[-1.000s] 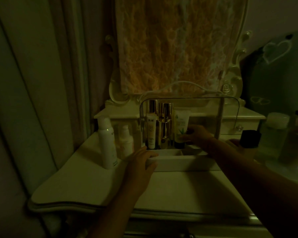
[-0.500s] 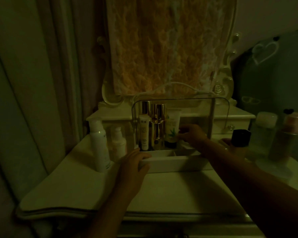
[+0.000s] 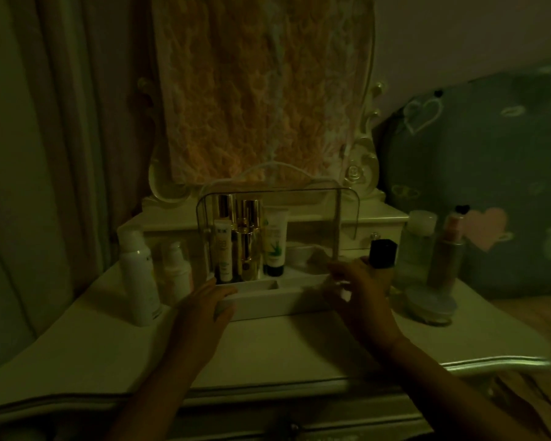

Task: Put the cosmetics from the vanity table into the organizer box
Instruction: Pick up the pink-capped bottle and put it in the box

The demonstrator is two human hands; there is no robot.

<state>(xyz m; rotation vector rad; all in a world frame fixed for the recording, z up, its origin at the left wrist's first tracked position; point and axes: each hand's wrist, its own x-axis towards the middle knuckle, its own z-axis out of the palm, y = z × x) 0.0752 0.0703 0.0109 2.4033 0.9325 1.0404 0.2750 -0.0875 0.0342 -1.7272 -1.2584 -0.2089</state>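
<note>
Judging by how things lie, the job is partly done. On the worktop (image 3: 268,351) the box (image 3: 268,305) stands with its clear lid up. Its front compartments show nothing in them, as far as the dim light allows. In its back row, at the left, stand a white tube (image 3: 224,249), gold bottles (image 3: 248,243) and an aloe tube (image 3: 275,246), so those count as put away.

Six things appear to be left outside the box. To its right are a round jar (image 3: 430,305) nearest, then a black-capped bottle (image 3: 383,253) just beside the box, and farther right a clear bottle (image 3: 417,246) and a pump bottle (image 3: 447,253). To its left stand a spray can (image 3: 139,275) and a small white bottle (image 3: 176,268).

The hands are apart, one at each front corner of the box. The left hand (image 3: 204,308) reaches forward, palm down, its fingers resting on the box's front-left corner, gripping nothing, probably steadying it. The right hand (image 3: 360,291) hangs at the front-right corner, just before the black-capped bottle. It is blurred, and I cannot tell whether it holds anything or touches that bottle, which is the likely next pick.

Behind the box is a mirror draped with lace cloth (image 3: 258,90).
</note>
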